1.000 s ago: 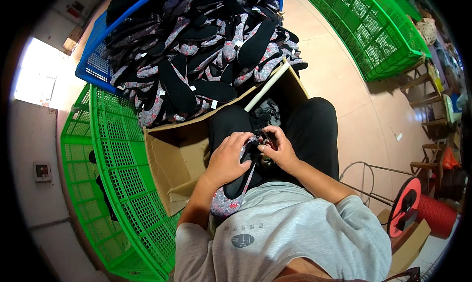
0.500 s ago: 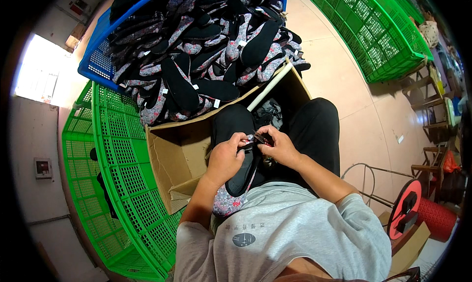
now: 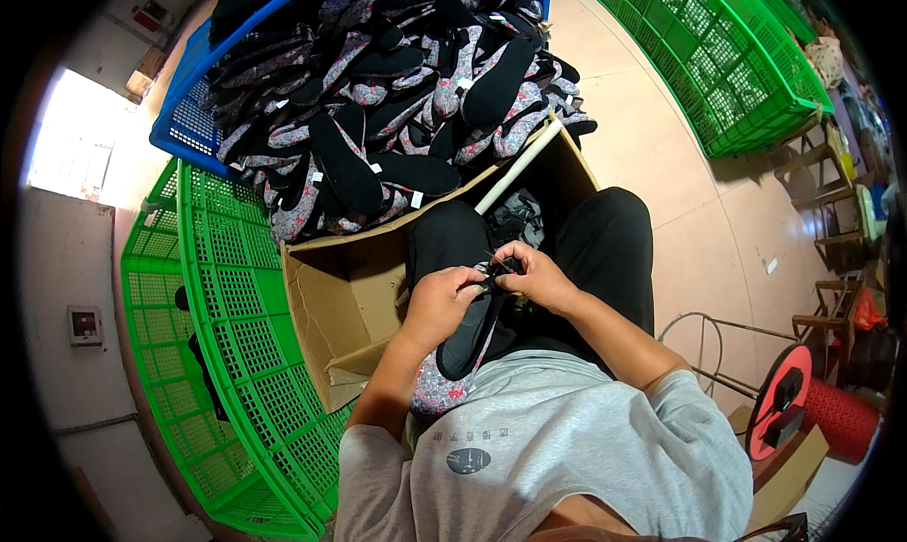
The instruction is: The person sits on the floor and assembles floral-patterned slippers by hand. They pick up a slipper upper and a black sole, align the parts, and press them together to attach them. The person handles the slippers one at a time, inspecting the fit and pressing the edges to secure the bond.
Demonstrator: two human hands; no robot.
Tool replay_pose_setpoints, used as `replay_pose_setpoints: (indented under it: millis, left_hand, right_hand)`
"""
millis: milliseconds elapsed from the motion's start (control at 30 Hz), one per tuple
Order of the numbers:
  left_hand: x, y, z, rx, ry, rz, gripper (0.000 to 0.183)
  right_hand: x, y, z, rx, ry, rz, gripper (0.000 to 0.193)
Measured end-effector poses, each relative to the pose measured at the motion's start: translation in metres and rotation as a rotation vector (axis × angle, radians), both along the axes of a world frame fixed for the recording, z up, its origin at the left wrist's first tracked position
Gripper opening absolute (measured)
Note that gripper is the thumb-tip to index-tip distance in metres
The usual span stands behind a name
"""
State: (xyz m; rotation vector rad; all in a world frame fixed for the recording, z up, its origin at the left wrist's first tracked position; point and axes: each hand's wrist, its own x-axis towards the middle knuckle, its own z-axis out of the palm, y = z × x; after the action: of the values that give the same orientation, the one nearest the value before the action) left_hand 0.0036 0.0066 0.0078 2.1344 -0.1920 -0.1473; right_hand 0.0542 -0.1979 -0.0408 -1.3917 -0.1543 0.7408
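Note:
A floral grey-and-red fabric shoe [image 3: 442, 387] with a black insole lies along my left thigh, its patterned end toward my shirt. My left hand [image 3: 436, 304] is closed on the shoe's far end, thumb and fingers pinching its edge. Meeting it there, my right hand [image 3: 537, 279] has thumb and forefinger pressed together over a small dark thing at that same end. What this thing is cannot be made out, as the fingers cover most of it.
Beyond my knees, floral-and-black shoes [image 3: 350, 154] heap over a blue crate [image 3: 194, 103]. An open cardboard box [image 3: 321, 301] sits around my legs. Green crates [image 3: 241, 344] stand at left, another green crate [image 3: 709, 60] at far right. A red-and-black reel [image 3: 779, 400] is by my right elbow.
Both hands have drawn closer together at the shoe's far end. A shiny, dark object that showed between the fingers is now mostly hidden. The shoe has barely moved.

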Motion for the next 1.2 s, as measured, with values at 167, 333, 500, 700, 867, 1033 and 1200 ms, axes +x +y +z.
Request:
replay_pose_setpoints:
  millis: [167,333,500,700,867,1033,1200]
  left_hand:
    - [-0.002,-0.005,0.0,0.09,-0.148,0.005,0.013]
    - [-0.002,-0.005,-0.001,0.173,-0.161,-0.012,0.012]
    - [-0.003,-0.005,0.0,0.189,-0.164,-0.013,0.012]
    - [-0.002,-0.006,0.002,0.201,-0.194,-0.029,0.01]
    - [-0.003,-0.005,-0.002,0.185,-0.186,-0.01,0.01]
    - [-0.004,-0.006,0.002,0.104,-0.102,0.065,0.01]
    - [-0.005,-0.006,-0.002,0.077,-0.064,0.112,0.01]
  right_hand:
    - [-0.001,-0.002,0.009,-0.012,0.038,-0.01,0.031]
    - [-0.003,-0.01,0.013,0.137,-0.009,-0.147,0.035]
    - [-0.011,-0.032,0.028,0.09,-0.2,0.085,0.033]
    - [-0.014,-0.029,0.045,-0.246,-0.459,0.282,0.032]
    - [-0.025,-0.02,0.042,-0.419,-0.489,0.14,0.031]
    - [-0.04,-0.009,0.03,-0.404,-0.594,-0.053,0.03]
    - [-0.049,-0.002,0.025,-0.441,-0.555,-0.103,0.029]
